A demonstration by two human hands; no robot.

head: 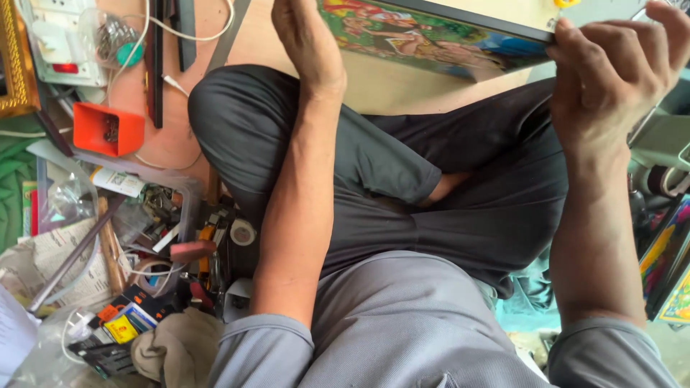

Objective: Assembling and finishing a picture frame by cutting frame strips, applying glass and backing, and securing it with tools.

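I sit cross-legged on the floor in dark trousers and a grey shirt. A colourful picture in a thin black frame (pixel 431 36) is held up in front of my knees, tilted toward me. My left hand (pixel 305 39) grips its left end, fingers out of sight past the top edge of the view. My right hand (pixel 614 68) is closed over the picture's right corner, fingers wrapped across the black edge. Both forearms reach upward over my legs.
An orange plastic tray (pixel 108 129) with small metal bits sits left on the wooden floor. Below it lie a clear box of tools (pixel 154 215), a tape roll (pixel 243 232), newspaper and plastic bags. A gold frame (pixel 16 57) stands far left. More pictures (pixel 665 266) lean at right.
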